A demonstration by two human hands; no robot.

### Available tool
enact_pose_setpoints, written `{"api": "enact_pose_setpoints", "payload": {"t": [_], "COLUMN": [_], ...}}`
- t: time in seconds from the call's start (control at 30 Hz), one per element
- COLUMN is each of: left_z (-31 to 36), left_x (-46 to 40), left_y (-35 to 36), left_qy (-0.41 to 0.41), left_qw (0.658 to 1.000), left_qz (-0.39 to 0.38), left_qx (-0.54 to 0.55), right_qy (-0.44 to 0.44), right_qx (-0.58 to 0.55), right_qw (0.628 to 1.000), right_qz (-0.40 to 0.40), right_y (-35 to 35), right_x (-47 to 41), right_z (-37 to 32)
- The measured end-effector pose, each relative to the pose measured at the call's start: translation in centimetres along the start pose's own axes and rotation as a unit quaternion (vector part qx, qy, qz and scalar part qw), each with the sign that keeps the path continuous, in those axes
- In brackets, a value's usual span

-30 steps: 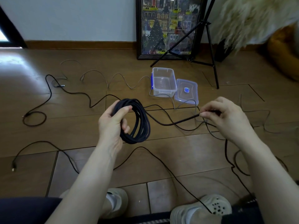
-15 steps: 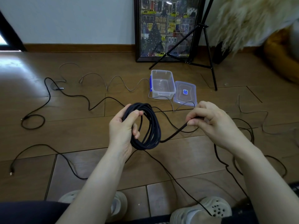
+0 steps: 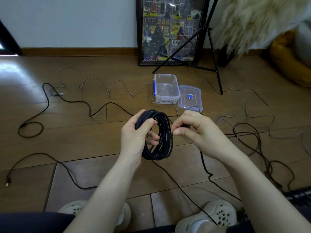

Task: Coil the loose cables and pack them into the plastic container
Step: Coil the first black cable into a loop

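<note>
Nearest, two pale shoes [image 3: 217, 216] stood at the floor's near edge, a black cable [image 3: 188, 194] trailing between them up to the hands. Compared with a second before, the right hand [image 3: 193, 130] had closed in from well apart until it was just beside the coil [image 3: 159, 135], and the straight run of cable between the hands had all but gone; both hands also sat nearer the middle of the view.

The left hand [image 3: 136, 135] gripped the coil, thumb over the top of the loops and fingers curled through the opening. The coil hung upright, turned edge-on toward the right hand. The right hand pinched the cable's free run between thumb and forefinger, right at the coil's right rim.

Beyond, more cables [image 3: 70, 101] lay loose in curves on the wooden floor [image 3: 84, 143], left and right of the hands. Farther off, toward the far edge, the clear container [image 3: 165, 89] stood open and well apart from the hands, its lid [image 3: 191, 98] flat just beside it on the right. A thin grey cable [image 3: 117, 86] ran up to the container's left side. Behind stood a tripod [image 3: 210, 52] and a framed picture [image 3: 170, 29] leaning against the wall.
</note>
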State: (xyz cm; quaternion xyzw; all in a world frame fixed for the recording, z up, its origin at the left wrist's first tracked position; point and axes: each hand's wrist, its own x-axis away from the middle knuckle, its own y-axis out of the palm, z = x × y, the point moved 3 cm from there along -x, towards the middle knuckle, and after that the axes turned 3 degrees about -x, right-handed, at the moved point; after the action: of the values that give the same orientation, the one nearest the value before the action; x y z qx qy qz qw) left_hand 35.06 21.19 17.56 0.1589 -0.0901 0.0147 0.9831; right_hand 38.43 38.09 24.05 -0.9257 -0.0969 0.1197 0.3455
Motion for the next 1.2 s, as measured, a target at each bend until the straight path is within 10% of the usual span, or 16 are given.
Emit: {"api": "enact_pose_setpoints", "payload": {"t": [1.2], "left_z": [-0.4], "left_x": [-0.4], "left_y": [-0.7], "left_qy": [-0.019], "left_qw": [1.000], "left_qz": [0.005], "left_qx": [0.013], "right_qy": [0.043], "right_qx": [-0.019], "right_qw": [0.998], "right_qz": [0.039], "right_y": [2.1], "right_x": [-3.5], "right_z": [-2.1]}}
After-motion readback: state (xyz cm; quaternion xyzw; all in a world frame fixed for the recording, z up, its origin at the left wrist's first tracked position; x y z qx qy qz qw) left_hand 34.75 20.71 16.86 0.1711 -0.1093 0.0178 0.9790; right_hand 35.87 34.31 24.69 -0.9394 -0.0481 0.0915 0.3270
